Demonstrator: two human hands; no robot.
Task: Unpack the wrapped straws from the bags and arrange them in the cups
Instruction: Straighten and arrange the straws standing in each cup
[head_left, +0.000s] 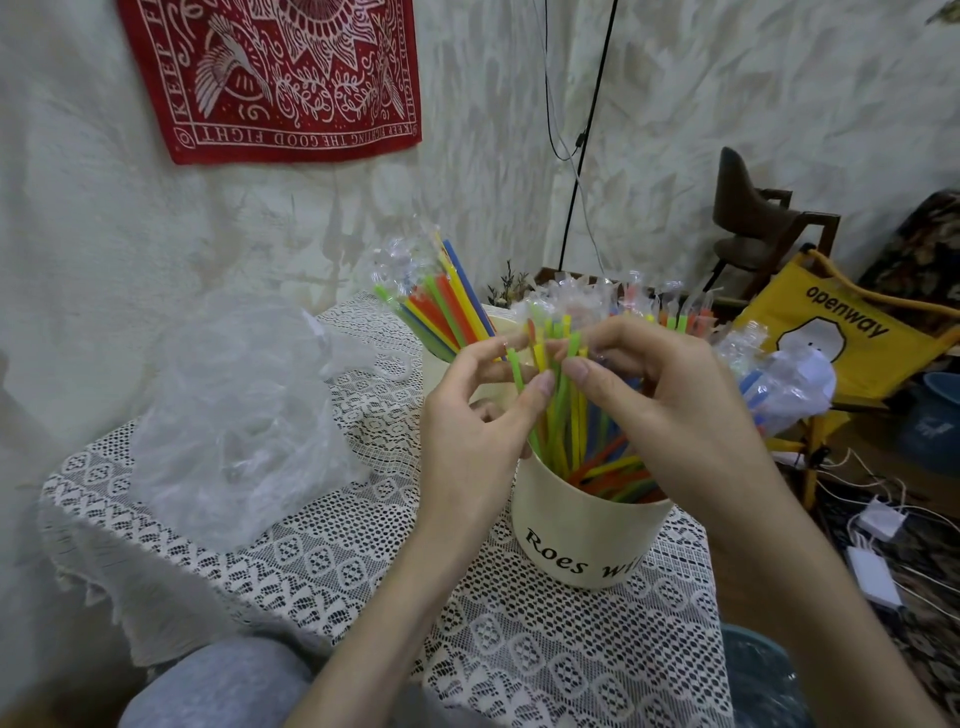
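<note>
**Both hands among the straws in the lettered cup**

At the far left of the table (519, 649), which is covered with a white lace cloth, lies a crumpled clear plastic bag (244, 415); whether anything is in it cannot be told. On the wall above hangs a red bandana (280, 78) whose border reads "KEEP FIGHTING THE GOOD FIGHT", upside down.

Behind the hands stands a rear cup (441, 358), mostly hidden, holding wrapped straws (441, 301) in blue, yellow, red and green that lean to the left.

The left hand (478, 431) has its fingers curled, thumb and forefinger pinching a green straw (517, 371). Just beside it, the right hand (660, 395) pinches the tops of yellow and green straws with its fingers bent.

Below both hands stands the cream front cup (587, 540), printed with black lettering that reads "Roes w…", the rest turned away. It holds a bundle of straws (576, 426), some upright, others lying slanted inside.

To the right, more clear wrapping (784, 384) with blue straws sits at the table's edge. Beyond it, a yellow fabric chair (852, 332) bears the word "openway".
</note>
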